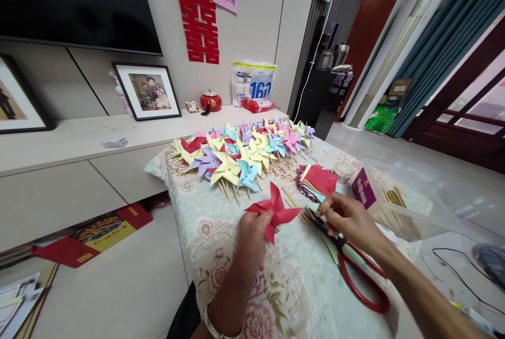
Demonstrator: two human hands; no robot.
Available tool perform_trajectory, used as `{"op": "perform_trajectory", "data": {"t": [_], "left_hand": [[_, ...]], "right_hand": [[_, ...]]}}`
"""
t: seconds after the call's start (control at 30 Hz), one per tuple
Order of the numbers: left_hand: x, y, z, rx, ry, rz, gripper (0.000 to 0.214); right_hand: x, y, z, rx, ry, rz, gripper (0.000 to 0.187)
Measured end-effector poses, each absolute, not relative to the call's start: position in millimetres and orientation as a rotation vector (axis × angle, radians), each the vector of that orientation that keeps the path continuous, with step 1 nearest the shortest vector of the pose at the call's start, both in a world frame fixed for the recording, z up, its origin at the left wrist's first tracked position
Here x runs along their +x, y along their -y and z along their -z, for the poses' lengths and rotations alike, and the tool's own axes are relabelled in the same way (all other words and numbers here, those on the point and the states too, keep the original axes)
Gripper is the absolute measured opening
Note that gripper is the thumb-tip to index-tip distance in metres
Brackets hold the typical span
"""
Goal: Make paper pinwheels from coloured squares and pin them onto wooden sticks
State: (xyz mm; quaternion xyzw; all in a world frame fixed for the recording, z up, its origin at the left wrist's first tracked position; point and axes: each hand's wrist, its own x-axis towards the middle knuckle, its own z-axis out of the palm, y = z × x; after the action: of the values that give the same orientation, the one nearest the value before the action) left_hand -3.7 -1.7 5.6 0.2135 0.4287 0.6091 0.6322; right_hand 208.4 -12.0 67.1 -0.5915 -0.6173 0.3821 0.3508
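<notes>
My left hand (251, 236) pinches a red paper pinwheel (276, 210) and holds it above the floral tablecloth (284, 286). My right hand (349, 218) has its fingers curled over the thin wooden sticks (294, 205) lying beside the pinwheel; what it holds is too small to make out. Red-handled scissors (355, 270) lie under that hand. A stack of cut paper squares with red on top (319, 181) sits just beyond.
Several finished pinwheels in yellow, blue, pink and purple (244, 152) are piled at the table's far end. A clear plastic box of sticks (398, 207) stands to the right. A low cabinet (79, 170) with framed photos runs along the left.
</notes>
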Motion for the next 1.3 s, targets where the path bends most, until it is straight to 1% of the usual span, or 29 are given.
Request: {"op": "perform_trajectory", "data": {"t": [0.13, 0.2, 0.27, 0.4, 0.53, 0.67, 0.77, 0.93, 1.13, 1.3], "left_hand": [[-13, -1, -14, 0.336, -0.856, -1.501, 0.027], [-15, -2, -14, 0.275, -0.775, -1.53, 0.025], [-14, -1, -12, 0.257, -0.702, -1.545, 0.02], [-9, 4, -12, 0.399, -0.653, -1.521, 0.017], [-4, 10, -12, 0.527, -0.687, -1.439, 0.018], [-1, 11, -7, 0.569, -0.764, -1.486, 0.02], [1, 12, -7, 0.558, -0.753, -1.508, 0.02], [-2, 11, -12, 0.438, -0.64, -1.421, 0.015], [-8, 6, -6, 0.309, -0.62, -1.348, 0.014], [-10, 6, -6, 0.22, -0.598, -1.342, 0.011]], "right_hand": [[157, 4, -54, -1.408, 1.357, -1.231, 0.007], [138, -2, -45, -1.335, 1.168, -1.394, 0.006], [125, -6, -37, -1.286, 1.047, -1.483, 0.009], [116, -7, -25, -1.235, 0.895, -1.574, 0.015], [118, -6, -18, -1.199, 0.76, -1.64, 0.014], [121, -5, -16, -1.156, 0.697, -1.687, 0.014], [122, -5, -16, -1.131, 0.691, -1.694, 0.011], [121, -2, -18, -1.094, 0.742, -1.62, 0.009], [123, -1, -16, -0.997, 0.955, -1.521, 0.022], [122, 1, -13, -1.025, 1.122, -1.349, 0.024]]}}
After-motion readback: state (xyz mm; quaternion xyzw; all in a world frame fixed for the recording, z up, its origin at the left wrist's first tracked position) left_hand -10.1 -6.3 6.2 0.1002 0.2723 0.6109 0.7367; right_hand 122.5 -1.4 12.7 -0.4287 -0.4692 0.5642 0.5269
